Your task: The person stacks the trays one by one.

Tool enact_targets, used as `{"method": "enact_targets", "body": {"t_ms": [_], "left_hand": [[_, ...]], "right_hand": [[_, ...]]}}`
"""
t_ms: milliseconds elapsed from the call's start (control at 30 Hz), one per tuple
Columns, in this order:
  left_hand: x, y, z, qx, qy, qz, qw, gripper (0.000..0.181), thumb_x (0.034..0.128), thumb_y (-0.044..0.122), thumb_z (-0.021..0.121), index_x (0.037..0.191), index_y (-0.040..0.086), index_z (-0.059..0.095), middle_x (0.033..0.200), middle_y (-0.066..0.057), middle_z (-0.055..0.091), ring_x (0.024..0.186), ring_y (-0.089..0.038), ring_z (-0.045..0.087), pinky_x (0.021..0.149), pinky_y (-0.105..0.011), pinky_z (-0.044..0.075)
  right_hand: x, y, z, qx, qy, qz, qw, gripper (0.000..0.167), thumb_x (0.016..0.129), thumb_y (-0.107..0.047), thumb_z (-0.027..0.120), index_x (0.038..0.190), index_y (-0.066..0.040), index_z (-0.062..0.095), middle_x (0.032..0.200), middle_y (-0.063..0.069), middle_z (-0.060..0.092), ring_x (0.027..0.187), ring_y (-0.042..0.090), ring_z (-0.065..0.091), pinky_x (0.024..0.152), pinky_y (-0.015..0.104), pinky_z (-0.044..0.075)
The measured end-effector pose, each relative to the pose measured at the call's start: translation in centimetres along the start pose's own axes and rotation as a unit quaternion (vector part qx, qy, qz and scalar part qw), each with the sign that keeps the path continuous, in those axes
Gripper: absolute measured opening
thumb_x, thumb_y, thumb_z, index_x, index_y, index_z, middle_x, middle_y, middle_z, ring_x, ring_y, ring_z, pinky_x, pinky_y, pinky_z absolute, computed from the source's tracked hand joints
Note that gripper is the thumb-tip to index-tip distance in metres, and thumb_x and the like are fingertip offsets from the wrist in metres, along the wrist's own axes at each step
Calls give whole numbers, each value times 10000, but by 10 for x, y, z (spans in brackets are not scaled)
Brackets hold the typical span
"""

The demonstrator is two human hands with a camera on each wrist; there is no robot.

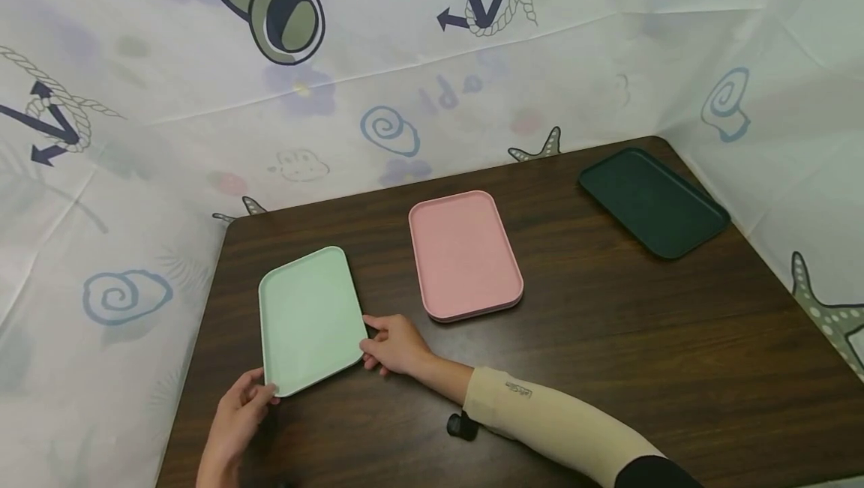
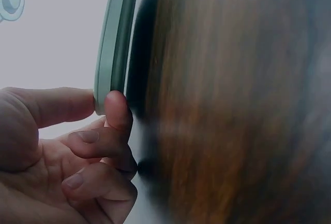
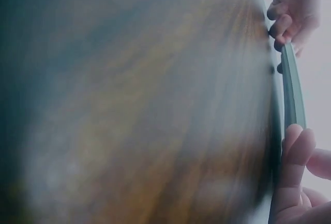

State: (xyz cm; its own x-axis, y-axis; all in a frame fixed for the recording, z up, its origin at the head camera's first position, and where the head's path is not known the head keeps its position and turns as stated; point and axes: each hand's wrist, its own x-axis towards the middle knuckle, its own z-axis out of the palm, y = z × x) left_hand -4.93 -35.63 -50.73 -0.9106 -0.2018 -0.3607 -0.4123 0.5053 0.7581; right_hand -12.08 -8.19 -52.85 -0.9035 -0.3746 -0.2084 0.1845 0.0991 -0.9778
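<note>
Here my left hand (image 1: 236, 413) pinched the near-left corner of the mint tray (image 1: 312, 319), left on the table (image 1: 607, 338), my right hand (image 1: 400, 345) its near-right corner, near the pink tray (image 1: 466, 252), and one weak pinch could have tipped it!

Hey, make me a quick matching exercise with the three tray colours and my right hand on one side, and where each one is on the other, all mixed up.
Things
1. mint green tray
2. pink tray
3. dark green tray
4. right hand

Places
A. near the far right corner of the table
B. gripping a tray at its near right corner
C. leftmost of the tray colours
D. in the middle, between the other two tray colours

Pairs: 1-C, 2-D, 3-A, 4-B.
</note>
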Motion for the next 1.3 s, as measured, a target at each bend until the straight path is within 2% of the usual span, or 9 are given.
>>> {"method": "enact_targets", "body": {"t_ms": [233,367,600,767,900,1067,1300], "left_hand": [[-12,4,7,-349,217,-322,9986,457,1026,185,514,1427,9,384,838,-7,653,658,-117,476,581,-262,353],[-19,8,13,-692,383,-315,9964,426,1021,182,528,1405,37,413,833,-15,658,615,-111,457,548,-254,336],[-26,23,28,-1107,796,-243,9904,385,1012,144,536,1374,53,441,814,-9,649,678,-127,501,619,-249,358],[-28,36,42,-1496,1105,-18,9826,339,1000,100,541,1329,38,482,750,-9,614,666,-136,502,574,-252,345],[-31,46,49,-1780,1153,263,9769,316,993,67,544,1302,20,497,698,-19,551,606,-126,439,541,-264,322],[-32,59,56,-1838,1054,689,9749,308,996,53,543,1298,9,503,711,-49,565,553,-119,381,511,-287,294],[-32,76,73,-1682,840,1094,9761,282,987,18,536,1267,-4,510,731,-59,587,516,-123,357,465,-296,289]], "right_hand": [[-4,-6,-6,-273,-88,-105,9995,511,903,-61,650,1401,-71,538,670,25,693,573,205,686,438,331,514],[-5,-15,-12,-504,-105,-299,9982,505,890,-58,646,1387,-68,555,658,16,687,557,202,680,431,312,507],[-8,-31,-26,-918,6,-532,9944,495,885,-77,632,1376,-85,571,624,-19,662,536,225,666,418,275,487],[-11,-42,-42,-1182,51,-606,9911,484,892,-101,620,1374,-106,578,617,-33,653,514,232,649,397,259,455],[-17,-50,-53,-1191,126,-600,9910,475,895,-116,619,1370,-117,585,627,-22,658,522,259,650,386,247,429],[-25,-56,-68,-947,237,-571,9936,474,888,-104,625,1361,-113,592,644,21,662,628,376,674,424,261,473],[-36,-58,-97,-692,294,-598,9954,501,871,-58,625,1369,-80,574,655,62,673,637,385,674,490,397,532]]}}
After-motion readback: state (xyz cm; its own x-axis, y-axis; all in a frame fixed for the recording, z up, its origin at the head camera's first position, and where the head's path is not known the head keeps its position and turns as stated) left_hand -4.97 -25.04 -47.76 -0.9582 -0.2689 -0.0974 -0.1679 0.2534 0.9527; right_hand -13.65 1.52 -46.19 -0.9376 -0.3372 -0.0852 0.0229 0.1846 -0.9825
